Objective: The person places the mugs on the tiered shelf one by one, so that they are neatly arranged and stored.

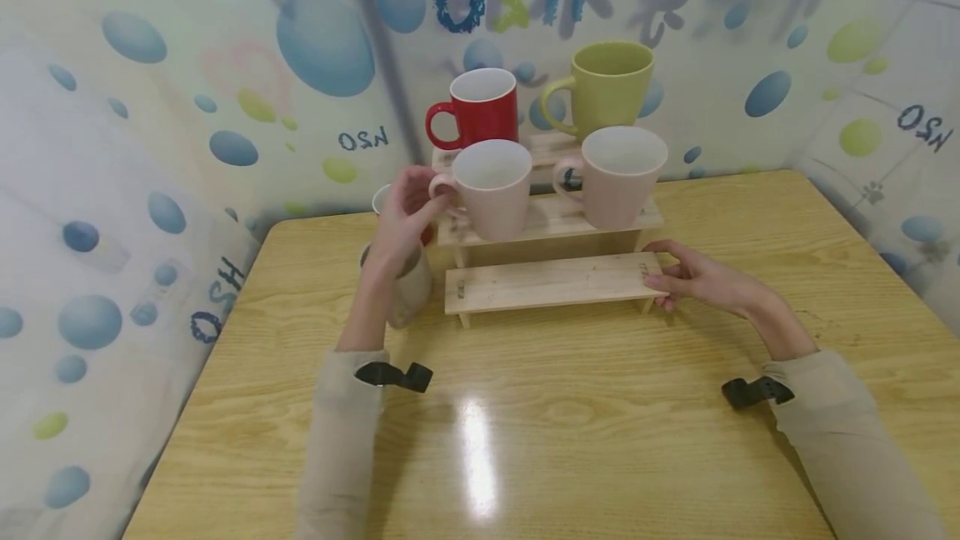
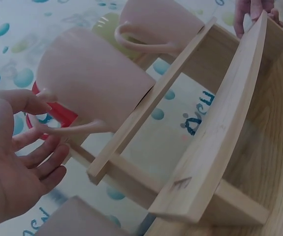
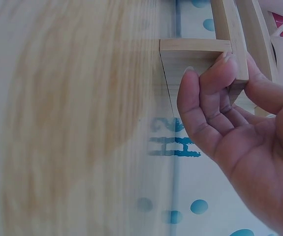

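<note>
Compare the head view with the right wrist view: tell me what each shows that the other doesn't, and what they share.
Of the two, only the head view shows the left hand at a pink mug's handle, the yellow mug and the grey mug. Only the right wrist view shows the palm side of the right hand. Both show that hand holding the end of the bottom step, plus the table and the spotted backdrop.

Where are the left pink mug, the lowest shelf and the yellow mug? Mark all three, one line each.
Left pink mug [image 1: 493, 202]: head view, on its outer wall.
Lowest shelf [image 1: 551, 282]: head view, on the board's top face.
Yellow mug [image 1: 612, 100]: head view, on its outer wall.
</note>
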